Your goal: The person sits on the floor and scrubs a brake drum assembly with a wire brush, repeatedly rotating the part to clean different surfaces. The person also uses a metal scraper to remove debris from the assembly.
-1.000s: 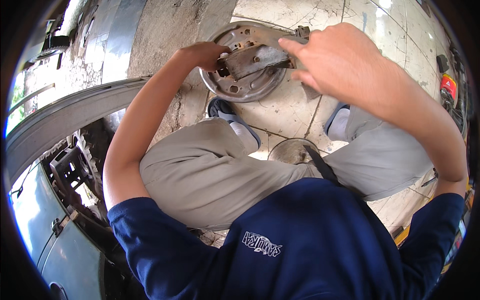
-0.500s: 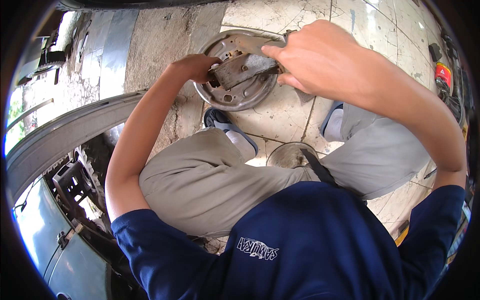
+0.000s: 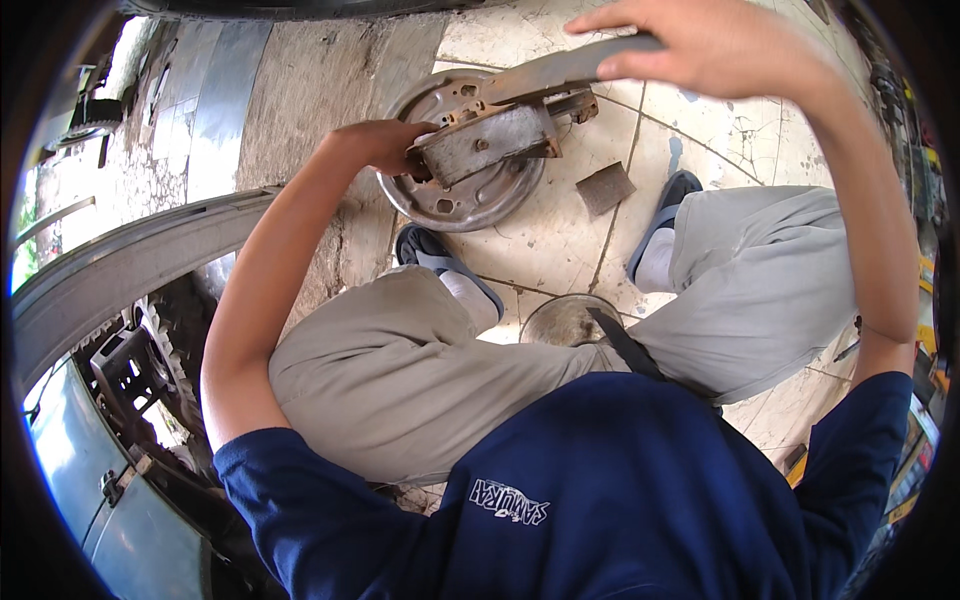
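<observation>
A round, rust-stained metal plate with holes (image 3: 480,212), like a brake backing plate, lies on the floor in front of me. A curved brake shoe (image 3: 485,145) with a worn grey face rests over it. My left hand (image 3: 385,147) is closed on the shoe's left end, its fingertips partly hidden. Above the shoe, a long curved brown-grey strip (image 3: 565,72) slants up to the right. My right hand (image 3: 700,50), slightly blurred, has its thumb below and fingers above the strip's far end. A small brown rectangular piece (image 3: 605,188), like sandpaper, lies on the tiles.
Between my sandalled feet sits a round dull metal dish (image 3: 568,318). A grey metal beam (image 3: 150,255) crosses at the left, beside a blue panel (image 3: 140,520) and dark machine parts. Cluttered items line the right edge. The tiled floor (image 3: 700,140) is cracked and stained.
My right hand has moved up and right, away from the brake shoe's right end, uncovering it and the small brown piece. My left hand stays on the shoe's left end.
</observation>
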`<state>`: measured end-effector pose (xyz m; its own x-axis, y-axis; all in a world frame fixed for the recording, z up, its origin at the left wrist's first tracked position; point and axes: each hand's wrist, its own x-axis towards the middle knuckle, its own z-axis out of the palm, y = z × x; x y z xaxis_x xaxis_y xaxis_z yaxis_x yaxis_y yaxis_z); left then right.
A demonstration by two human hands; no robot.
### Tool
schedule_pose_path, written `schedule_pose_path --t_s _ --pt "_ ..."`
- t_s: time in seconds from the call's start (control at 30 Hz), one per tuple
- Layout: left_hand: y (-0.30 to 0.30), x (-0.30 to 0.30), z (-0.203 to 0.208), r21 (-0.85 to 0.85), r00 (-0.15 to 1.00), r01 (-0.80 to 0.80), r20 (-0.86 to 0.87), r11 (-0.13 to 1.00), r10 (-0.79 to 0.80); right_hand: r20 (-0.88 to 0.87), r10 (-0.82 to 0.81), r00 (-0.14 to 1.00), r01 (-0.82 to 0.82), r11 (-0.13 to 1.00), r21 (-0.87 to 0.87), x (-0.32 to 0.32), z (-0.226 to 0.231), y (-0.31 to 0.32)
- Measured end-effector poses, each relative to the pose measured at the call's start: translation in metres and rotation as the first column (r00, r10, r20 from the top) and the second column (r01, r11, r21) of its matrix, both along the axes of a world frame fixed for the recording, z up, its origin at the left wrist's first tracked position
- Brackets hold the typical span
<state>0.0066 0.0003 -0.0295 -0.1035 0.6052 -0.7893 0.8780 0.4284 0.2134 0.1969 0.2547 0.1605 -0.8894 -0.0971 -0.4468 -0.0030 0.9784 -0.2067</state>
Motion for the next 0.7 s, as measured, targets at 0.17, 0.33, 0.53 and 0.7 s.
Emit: schedule_pose_path --t_s 0.17,0.33,0.53,0.7 --pt "0.015 -0.032 0.031 -0.084 0.999 -0.039 0.035 0.996 0.042 0.142 -0.261 0.955 0.269 0.962 -0.044 -0.006 0.021 0.053" --pt "0.079 -0.021 0.1 0.439 0.977 -0.205 0.139 0.875 0.16 -0.153 -0.205 0.967 0.216 0.975 0.06 -0.002 -0.006 0.124" --pt "0.197 0.089 0.066 0.289 0.968 0.166 -0.229 0.943 -0.101 -0.023 -0.334 0.942 0.329 0.912 0.244 -0.01 -0.043 0.147" --pt "0.23 0.123 -0.044 -0.052 0.965 -0.131 -0.234 0.99 0.115 0.167 -0.338 0.926 0.299 0.928 0.221 -0.014 -0.036 0.142"
